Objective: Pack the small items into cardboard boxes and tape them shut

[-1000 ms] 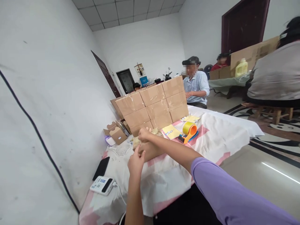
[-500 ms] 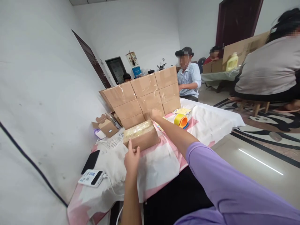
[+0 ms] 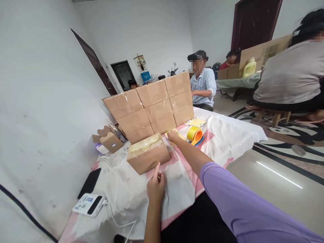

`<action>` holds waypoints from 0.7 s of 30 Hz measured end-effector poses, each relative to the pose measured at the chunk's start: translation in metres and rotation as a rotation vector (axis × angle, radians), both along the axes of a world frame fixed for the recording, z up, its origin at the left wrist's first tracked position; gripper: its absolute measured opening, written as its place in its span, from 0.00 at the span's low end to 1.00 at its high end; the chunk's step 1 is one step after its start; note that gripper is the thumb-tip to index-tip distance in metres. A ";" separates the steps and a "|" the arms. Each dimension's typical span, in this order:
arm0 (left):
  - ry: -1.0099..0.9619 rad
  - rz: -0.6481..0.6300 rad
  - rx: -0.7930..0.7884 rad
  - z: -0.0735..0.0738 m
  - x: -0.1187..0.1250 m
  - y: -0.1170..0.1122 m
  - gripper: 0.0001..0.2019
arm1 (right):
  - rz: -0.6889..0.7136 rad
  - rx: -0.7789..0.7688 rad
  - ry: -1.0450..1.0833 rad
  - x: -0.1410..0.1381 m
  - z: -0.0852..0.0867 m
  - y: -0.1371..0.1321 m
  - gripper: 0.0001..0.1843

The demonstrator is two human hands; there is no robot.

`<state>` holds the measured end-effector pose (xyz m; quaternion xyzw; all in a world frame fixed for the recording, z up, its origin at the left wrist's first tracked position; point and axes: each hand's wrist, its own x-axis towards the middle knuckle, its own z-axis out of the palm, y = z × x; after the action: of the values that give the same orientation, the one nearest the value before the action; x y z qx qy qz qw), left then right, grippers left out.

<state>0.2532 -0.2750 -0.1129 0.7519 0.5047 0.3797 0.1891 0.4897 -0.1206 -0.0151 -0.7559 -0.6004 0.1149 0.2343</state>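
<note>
1. Your left grip (image 3: 155, 185) is loosely spread, index finger straight, at the taped carton's (image 3: 149, 158) lower front edge; contact is unclear.
2. Your right grip (image 3: 172, 136) is at the yellow card (image 3: 180, 134), right of that carton; whether it pinches, you cannot tell.
3. Pink-and-white cloth (image 3: 188, 170) shows between carton and right forearm.
4. Stacked boxes (image 3: 157, 107) wall off the far side.
5. Past the tape dispenser (image 3: 194, 134), cloth runs to the worktop's (image 3: 227, 136) right edge.
6. White power bank (image 3: 87, 204): near your left edge.
</note>
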 end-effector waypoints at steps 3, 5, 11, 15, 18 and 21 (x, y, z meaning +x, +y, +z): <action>-0.026 0.003 0.006 -0.001 -0.001 0.000 0.27 | -0.007 0.032 0.107 0.006 0.001 -0.004 0.19; -0.046 0.006 0.013 -0.003 0.000 -0.001 0.27 | 0.001 0.081 0.184 0.011 0.003 -0.010 0.19; -0.148 0.009 0.055 0.004 0.002 -0.001 0.27 | 0.077 0.247 0.380 0.023 0.011 -0.022 0.20; -0.225 -0.009 0.115 0.035 0.020 0.004 0.25 | 0.178 0.346 0.468 0.020 0.011 -0.039 0.15; -0.268 -0.034 0.138 0.068 0.043 0.014 0.24 | 0.335 0.438 0.503 0.008 0.007 -0.072 0.11; -0.299 -0.071 0.118 0.095 0.064 0.028 0.21 | 0.502 0.506 0.500 -0.001 0.005 -0.109 0.16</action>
<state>0.3174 -0.2468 -0.0181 0.7142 0.4207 0.5095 0.2308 0.4884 -0.2296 -0.0103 -0.4541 -0.6997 0.1972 0.5150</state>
